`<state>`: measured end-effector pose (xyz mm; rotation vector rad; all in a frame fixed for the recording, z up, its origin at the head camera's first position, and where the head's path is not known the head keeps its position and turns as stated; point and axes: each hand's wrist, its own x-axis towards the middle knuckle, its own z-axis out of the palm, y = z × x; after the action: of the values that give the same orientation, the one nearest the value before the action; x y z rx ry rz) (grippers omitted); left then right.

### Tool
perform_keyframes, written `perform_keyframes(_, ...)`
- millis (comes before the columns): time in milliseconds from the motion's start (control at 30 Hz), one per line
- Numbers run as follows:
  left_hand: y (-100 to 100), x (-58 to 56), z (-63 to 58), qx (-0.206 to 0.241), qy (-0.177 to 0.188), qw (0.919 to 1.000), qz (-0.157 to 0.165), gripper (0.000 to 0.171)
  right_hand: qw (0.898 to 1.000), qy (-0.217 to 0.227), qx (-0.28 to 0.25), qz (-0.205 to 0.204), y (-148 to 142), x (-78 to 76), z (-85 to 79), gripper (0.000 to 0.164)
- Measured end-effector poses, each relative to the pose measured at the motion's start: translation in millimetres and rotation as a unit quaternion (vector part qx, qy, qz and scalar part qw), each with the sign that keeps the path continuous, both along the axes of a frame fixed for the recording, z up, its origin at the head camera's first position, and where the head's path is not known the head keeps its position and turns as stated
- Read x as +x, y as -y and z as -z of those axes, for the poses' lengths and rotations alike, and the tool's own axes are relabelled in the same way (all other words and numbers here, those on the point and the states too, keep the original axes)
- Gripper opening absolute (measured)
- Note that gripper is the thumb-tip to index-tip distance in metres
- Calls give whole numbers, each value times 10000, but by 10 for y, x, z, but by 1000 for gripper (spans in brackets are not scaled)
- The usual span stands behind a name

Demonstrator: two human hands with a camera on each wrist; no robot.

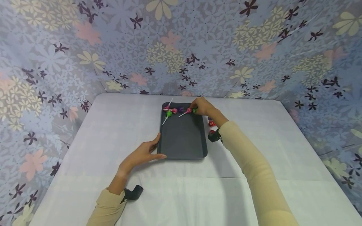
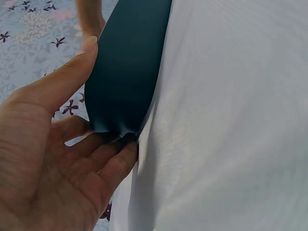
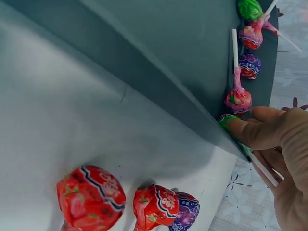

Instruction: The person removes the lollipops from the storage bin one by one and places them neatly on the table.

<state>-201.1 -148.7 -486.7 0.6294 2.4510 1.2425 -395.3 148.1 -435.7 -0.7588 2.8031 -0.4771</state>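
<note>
A dark grey rectangular tray (image 1: 182,138) lies on the white-covered table. My left hand (image 1: 142,153) holds its near left corner, thumb along the front edge and fingers against the left side. At the far right corner my right hand (image 1: 203,106) pinches a green-wrapped lollipop (image 3: 226,121), its white stick pointing out past the tray's rim. Beside it, inside the tray, lie a pink lollipop (image 1: 189,110) and a purple one (image 1: 181,110). Further left along the far side are a red-pink lollipop (image 1: 174,110), another pink one (image 1: 166,107) and a green one (image 1: 168,113).
Right of the tray, partly hidden by my right arm, lie red lollipops (image 3: 91,197) and a purple lollipop (image 3: 187,211) on the white cloth (image 1: 113,125). A flower-patterned fabric (image 1: 181,47) rises behind the table's far edge. Each wrist wears a black camera mount (image 1: 133,192).
</note>
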Motion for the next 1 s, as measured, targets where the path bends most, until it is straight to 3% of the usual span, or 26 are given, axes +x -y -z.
perform_keyframes(200, -2, -1, 3, -30, -32, 10000, 2, 99, 9989, -116, -431, -141, -8, 0, 82, 31)
perform_keyframes(433, -4, 4, -3, -51, -22, 10000, -7, 99, 9955, 130, -917, -215, 42, 33, 156, 36)
perform_keyframes(767, 6, 15, -4, -107, -30, 9999, 28, 99, 9943, 359, -851, -528, 100, 93, 210, 41)
perform_keyframes(1000, 1, 12, -20, -83, 27, 10000, -14, 99, 9924, 350, -970, -671, 133, 91, 249, 32)
